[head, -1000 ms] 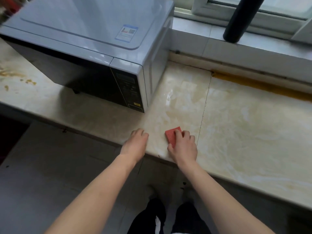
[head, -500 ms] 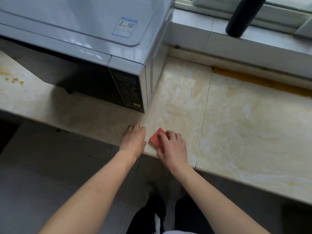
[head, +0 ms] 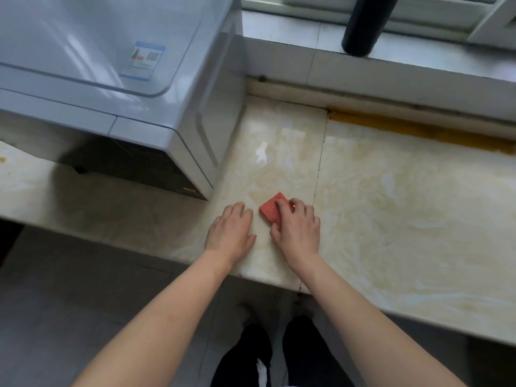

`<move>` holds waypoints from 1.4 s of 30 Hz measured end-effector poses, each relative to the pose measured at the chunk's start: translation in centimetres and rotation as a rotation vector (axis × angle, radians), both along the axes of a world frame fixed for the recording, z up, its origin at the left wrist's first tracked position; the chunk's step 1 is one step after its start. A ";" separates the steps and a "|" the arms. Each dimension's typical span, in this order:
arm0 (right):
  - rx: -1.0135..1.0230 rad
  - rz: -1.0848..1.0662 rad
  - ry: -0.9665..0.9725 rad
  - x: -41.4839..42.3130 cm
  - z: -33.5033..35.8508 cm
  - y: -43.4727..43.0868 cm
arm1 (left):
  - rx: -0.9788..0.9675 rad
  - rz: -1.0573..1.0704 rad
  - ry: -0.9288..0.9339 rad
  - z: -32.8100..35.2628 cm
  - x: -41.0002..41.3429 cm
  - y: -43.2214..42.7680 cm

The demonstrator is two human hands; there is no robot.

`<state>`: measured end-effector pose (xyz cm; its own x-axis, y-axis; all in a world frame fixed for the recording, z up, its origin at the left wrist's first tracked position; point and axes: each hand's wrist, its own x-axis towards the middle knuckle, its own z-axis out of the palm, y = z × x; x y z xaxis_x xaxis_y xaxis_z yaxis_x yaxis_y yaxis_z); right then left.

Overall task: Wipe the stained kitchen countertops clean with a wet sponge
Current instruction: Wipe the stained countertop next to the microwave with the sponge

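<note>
A red sponge [head: 270,208] lies flat on the cream marble countertop [head: 405,219], just right of the microwave's front corner. My right hand [head: 297,230] presses on it from behind, fingers curled over its rear half, so only its front corner shows. My left hand [head: 231,231] rests flat on the counter beside it, fingers spread, holding nothing. A wet sheen marks the stone ahead of the sponge. A yellow-brown stain band [head: 418,132] runs along the back edge at the right.
A silver microwave [head: 117,88] stands on the counter at the left, close to the sponge. A black cylinder [head: 363,26] stands on the white window sill behind. Small brown stains [head: 2,160] show at the far left. Grey floor and my feet lie below the counter edge.
My right hand has slid the sponge left, then forward, away from the counter's front edge. My left hand has moved further onto the counter. The view has come closer to the microwave.
</note>
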<state>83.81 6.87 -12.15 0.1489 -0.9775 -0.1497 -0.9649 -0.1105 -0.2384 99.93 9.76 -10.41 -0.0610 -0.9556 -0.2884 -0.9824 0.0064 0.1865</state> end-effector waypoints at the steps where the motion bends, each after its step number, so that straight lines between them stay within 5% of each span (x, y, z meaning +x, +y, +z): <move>1: 0.000 -0.017 -0.002 -0.7 0.0 -0.5 | 0.014 -0.004 -0.002 -0.1 -0.7 -0.5; 20: -0.014 -0.464 0.008 -21.8 0.0 -5.2 | 0.185 -0.273 -0.065 -0.2 -20.9 -10.3; 29: -0.023 -0.588 -0.020 -29.7 0.0 -4.7 | 0.315 -0.280 -0.547 0.9 -27.8 -12.2; 36: -0.013 -0.674 -0.023 -35.0 0.0 -3.5 | 0.244 -0.418 -0.153 1.4 -34.2 -13.1; 42: -0.014 -0.743 -0.032 -38.1 0.2 -2.6 | 0.320 -0.390 -0.203 0.1 -37.6 -11.2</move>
